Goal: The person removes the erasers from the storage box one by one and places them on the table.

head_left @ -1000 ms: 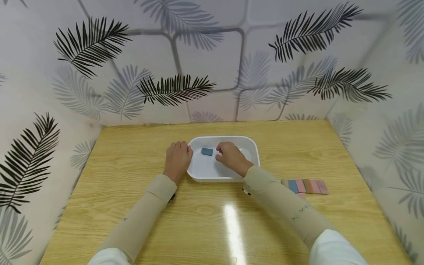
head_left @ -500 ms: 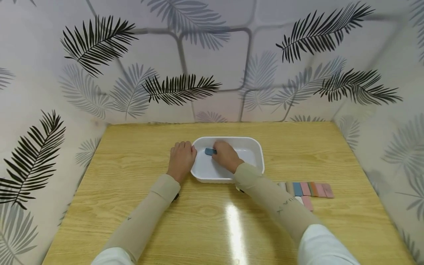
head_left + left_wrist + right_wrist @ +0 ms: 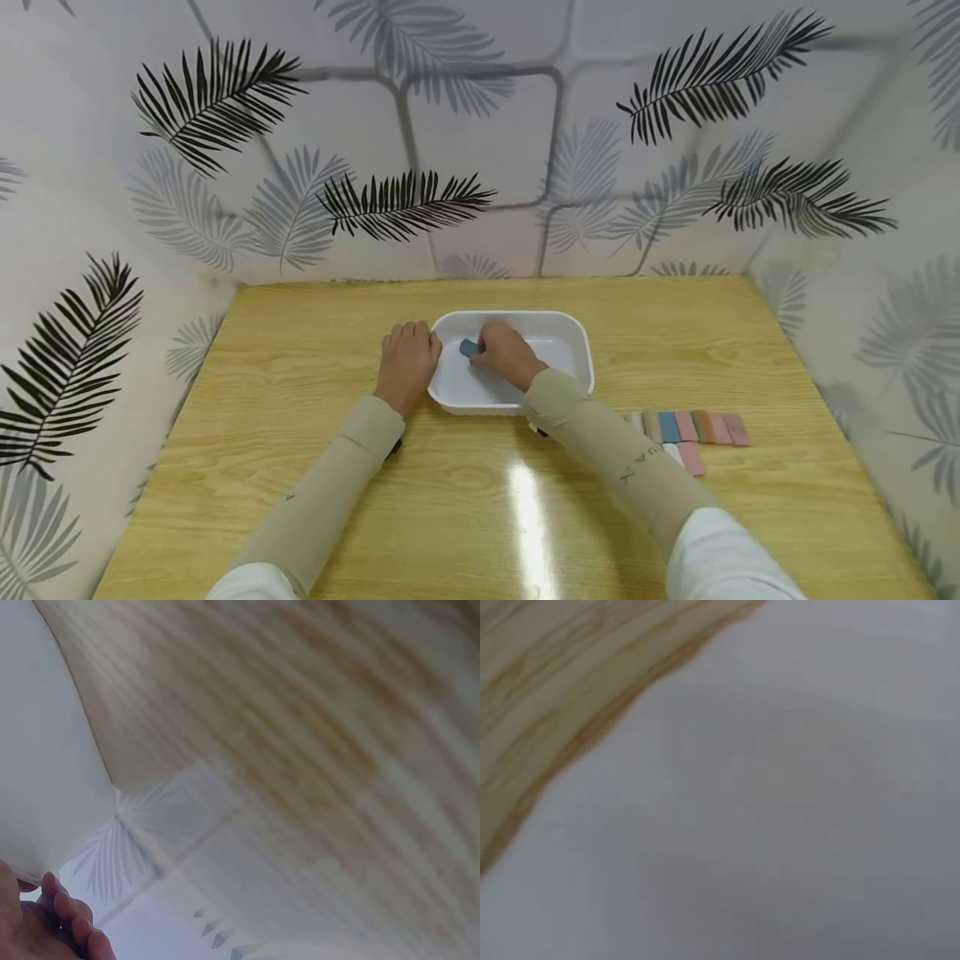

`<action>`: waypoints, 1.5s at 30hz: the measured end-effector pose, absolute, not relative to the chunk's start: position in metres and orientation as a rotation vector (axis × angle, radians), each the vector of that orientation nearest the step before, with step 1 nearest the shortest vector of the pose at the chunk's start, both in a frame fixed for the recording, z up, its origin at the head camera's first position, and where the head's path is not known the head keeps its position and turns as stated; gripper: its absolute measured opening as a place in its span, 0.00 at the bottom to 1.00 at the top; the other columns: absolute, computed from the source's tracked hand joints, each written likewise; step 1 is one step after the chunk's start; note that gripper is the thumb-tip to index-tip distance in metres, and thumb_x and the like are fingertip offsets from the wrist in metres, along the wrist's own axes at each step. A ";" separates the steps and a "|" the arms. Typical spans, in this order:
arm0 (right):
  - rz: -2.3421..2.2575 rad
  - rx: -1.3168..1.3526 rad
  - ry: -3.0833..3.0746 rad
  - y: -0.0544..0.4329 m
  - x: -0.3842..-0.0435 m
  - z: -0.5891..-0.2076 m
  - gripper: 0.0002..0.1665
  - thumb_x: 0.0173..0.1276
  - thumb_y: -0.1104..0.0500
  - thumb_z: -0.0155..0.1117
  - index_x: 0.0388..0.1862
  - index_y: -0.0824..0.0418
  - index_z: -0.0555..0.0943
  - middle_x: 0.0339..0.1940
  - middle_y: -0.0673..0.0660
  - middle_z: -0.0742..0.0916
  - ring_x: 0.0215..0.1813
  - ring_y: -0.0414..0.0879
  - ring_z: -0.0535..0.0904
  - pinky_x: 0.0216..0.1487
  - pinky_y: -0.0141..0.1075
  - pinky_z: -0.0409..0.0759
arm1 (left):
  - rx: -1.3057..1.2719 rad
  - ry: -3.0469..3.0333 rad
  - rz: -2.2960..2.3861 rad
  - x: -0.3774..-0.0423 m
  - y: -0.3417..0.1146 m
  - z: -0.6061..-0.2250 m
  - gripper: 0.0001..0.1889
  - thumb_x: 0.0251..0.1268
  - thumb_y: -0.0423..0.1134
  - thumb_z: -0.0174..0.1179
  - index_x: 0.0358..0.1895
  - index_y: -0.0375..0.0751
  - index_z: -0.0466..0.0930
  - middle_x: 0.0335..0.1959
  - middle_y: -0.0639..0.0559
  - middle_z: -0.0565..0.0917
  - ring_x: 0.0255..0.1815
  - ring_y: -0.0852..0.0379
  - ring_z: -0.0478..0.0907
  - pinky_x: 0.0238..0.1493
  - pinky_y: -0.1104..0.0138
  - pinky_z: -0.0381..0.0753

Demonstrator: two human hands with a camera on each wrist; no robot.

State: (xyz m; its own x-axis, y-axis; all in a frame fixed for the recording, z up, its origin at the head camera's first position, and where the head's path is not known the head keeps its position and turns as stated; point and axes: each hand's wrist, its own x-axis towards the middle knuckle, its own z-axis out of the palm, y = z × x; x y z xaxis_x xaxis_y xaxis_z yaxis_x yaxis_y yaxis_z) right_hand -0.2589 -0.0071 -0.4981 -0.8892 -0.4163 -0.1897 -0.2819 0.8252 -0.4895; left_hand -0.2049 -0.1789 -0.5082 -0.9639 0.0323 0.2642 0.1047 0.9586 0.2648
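Note:
In the head view a white rectangular tray [image 3: 558, 354] stands on the wooden table. My left hand [image 3: 407, 362] grips its left rim; the left wrist view shows the fingers [image 3: 66, 907] curled at the tray's edge. Inside the tray my right hand [image 3: 506, 354] pinches a small blue rectangular piece [image 3: 468, 347] between thumb and fingers. The piece's left end sticks out, and its right part is hidden by the hand. Whether it touches the tray floor I cannot tell. Only the tray [image 3: 742, 795] and some table show in the right wrist view.
To the right of the tray, partly behind my right sleeve, lies a row of small coloured flat pieces [image 3: 687, 426]. A pink piece [image 3: 691, 458] and a white one lie just in front. A leaf-patterned wall covering [image 3: 480, 125] encloses the table [image 3: 315, 333] at the back and sides.
My right hand has moved left inside the tray and taken hold of the blue piece, which is now slightly tilted. The left hand has stayed on the rim.

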 end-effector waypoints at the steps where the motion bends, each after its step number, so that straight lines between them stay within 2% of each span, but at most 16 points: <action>1: -0.670 -0.523 2.717 -0.005 -0.258 -0.498 0.13 0.56 0.55 0.69 0.31 0.63 0.78 0.29 0.52 0.79 0.32 0.44 0.73 0.35 0.33 0.72 | -0.105 -2.850 -0.402 -0.205 -0.178 -0.509 0.15 0.72 0.44 0.39 0.32 0.37 0.69 0.29 0.45 0.72 0.33 0.47 0.65 0.37 0.58 0.65; 10: -0.719 -0.553 2.778 0.014 -0.253 -0.488 0.14 0.56 0.52 0.69 0.32 0.62 0.79 0.28 0.51 0.80 0.29 0.43 0.74 0.31 0.32 0.72 | -0.127 -2.835 -0.375 -0.204 -0.176 -0.510 0.15 0.72 0.43 0.40 0.32 0.36 0.70 0.26 0.45 0.71 0.32 0.47 0.66 0.35 0.57 0.65; 21: -0.851 -0.665 2.764 0.029 -0.240 -0.458 0.11 0.56 0.55 0.67 0.32 0.61 0.79 0.26 0.50 0.81 0.26 0.41 0.74 0.27 0.31 0.72 | -0.119 -2.819 -0.402 -0.204 -0.178 -0.509 0.16 0.72 0.43 0.40 0.31 0.36 0.70 0.25 0.45 0.71 0.32 0.46 0.66 0.34 0.57 0.64; 32: -0.917 -0.753 2.764 0.043 -0.221 -0.432 0.10 0.56 0.55 0.65 0.34 0.60 0.79 0.28 0.50 0.81 0.29 0.41 0.74 0.33 0.33 0.73 | -0.098 -2.845 -0.432 -0.204 -0.177 -0.509 0.16 0.72 0.44 0.39 0.31 0.36 0.69 0.26 0.46 0.71 0.31 0.47 0.64 0.33 0.58 0.63; 45: -1.022 -0.810 2.755 0.056 -0.212 -0.401 0.11 0.57 0.56 0.64 0.36 0.60 0.79 0.33 0.55 0.82 0.33 0.42 0.75 0.36 0.33 0.74 | -0.149 -2.785 -0.442 -0.203 -0.178 -0.508 0.16 0.72 0.43 0.40 0.30 0.35 0.70 0.24 0.45 0.71 0.29 0.46 0.65 0.31 0.58 0.62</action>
